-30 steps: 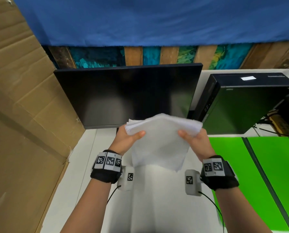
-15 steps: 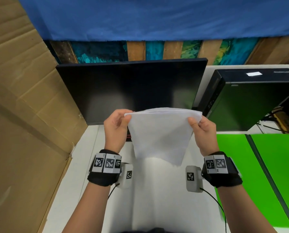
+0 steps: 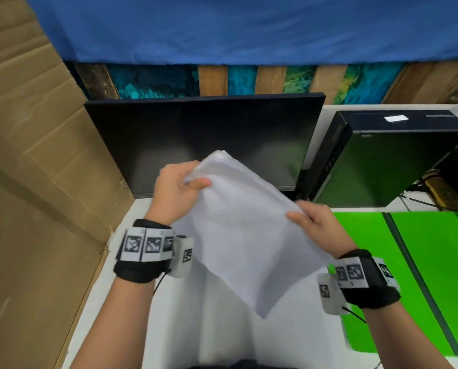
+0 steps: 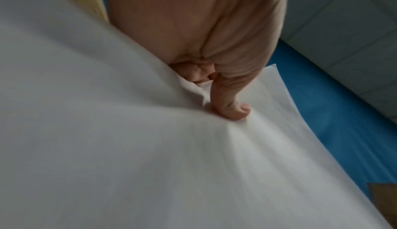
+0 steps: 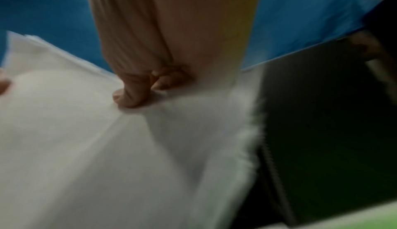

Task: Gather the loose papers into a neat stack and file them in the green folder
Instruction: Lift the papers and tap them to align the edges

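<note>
Overhead, held tilted above the desk (image 3: 132, 235) in front of the monitor (image 3: 203, 139): papers (image 3: 243, 235), pinched by left hand (image 3: 173, 193) and right hand (image 3: 317, 226); green folder (image 3: 435, 262) right of the monitor. Up close, left thumb (image 4: 231, 107) pressed down. Likewise, right thumb (image 5: 131, 95).

White papers (image 3: 238, 230); bright green folder (image 3: 435, 262); black monitor (image 3: 203, 139); blue cloth (image 3: 235, 27); brown cardboard (image 3: 36, 182).

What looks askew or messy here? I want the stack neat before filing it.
The paper stack hangs tilted between the left hand and right hand, its top corner fanned into separate sheet edges. The green folder lies open, flat.
</note>
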`<act>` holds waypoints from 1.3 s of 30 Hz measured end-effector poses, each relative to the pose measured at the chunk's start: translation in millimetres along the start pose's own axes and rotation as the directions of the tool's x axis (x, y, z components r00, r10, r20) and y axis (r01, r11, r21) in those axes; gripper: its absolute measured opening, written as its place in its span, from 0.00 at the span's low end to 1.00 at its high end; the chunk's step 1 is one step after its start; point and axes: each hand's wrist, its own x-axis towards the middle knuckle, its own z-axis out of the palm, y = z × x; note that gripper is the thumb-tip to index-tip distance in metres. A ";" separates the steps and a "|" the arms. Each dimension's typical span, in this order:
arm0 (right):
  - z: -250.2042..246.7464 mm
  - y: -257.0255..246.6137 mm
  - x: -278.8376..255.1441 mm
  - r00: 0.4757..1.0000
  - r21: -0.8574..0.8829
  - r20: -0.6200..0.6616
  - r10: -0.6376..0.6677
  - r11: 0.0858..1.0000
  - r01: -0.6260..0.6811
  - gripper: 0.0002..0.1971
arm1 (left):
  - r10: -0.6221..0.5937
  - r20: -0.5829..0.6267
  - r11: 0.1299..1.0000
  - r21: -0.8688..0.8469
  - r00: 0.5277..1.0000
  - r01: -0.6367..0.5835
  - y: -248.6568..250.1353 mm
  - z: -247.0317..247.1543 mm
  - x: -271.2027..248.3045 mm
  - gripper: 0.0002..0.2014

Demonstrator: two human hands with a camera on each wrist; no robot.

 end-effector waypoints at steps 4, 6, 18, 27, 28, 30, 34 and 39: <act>-15.6 38.3 -30.1 0.975 0.121 0.112 0.190 0.972 -0.203 0.07 | -0.091 -0.025 0.982 -0.171 0.996 0.085 -27.9 -17.3 -9.2 0.17; -15.5 45.2 -36.1 0.951 0.253 0.146 0.272 0.919 -0.302 0.06 | -0.153 -0.019 0.963 -0.228 0.988 0.145 -43.4 -19.8 -10.4 0.18; -1.6 9.6 -25.2 0.959 0.637 -0.174 0.225 0.768 -0.065 0.15 | -0.303 -0.045 0.767 -0.604 0.952 0.215 -77.9 6.2 -38.4 0.12; 29.4 59.8 -43.1 0.896 0.483 -0.128 0.425 0.816 -0.318 0.15 | -0.476 0.173 0.781 -0.367 0.862 0.505 -132.2 46.1 -61.3 0.22; 27.4 57.6 -41.2 0.899 0.481 -0.132 0.418 0.820 -0.311 0.08 | -0.484 0.153 0.785 -0.360 0.862 0.505 -134.4 46.9 -60.1 0.19; 21.2 55.4 -36.6 0.911 0.396 -0.150 0.385 0.867 -0.301 0.10 | -0.510 0.113 0.784 -0.345 0.853 0.515 -130.8 47.3 -56.7 0.12; 6.5 46.4 -24.3 0.949 0.040 -0.207 0.236 0.972 -0.233 0.10 | -0.470 0.002 0.841 -0.302 0.883 0.448 -108.4 42.2 -47.1 0.07; 14.0 18.6 -10.3 0.998 -0.488 -0.051 0.037 0.871 -0.057 0.12 | -0.332 -0.015 0.938 -0.114 0.943 0.328 -74.1 33.5 -28.5 0.09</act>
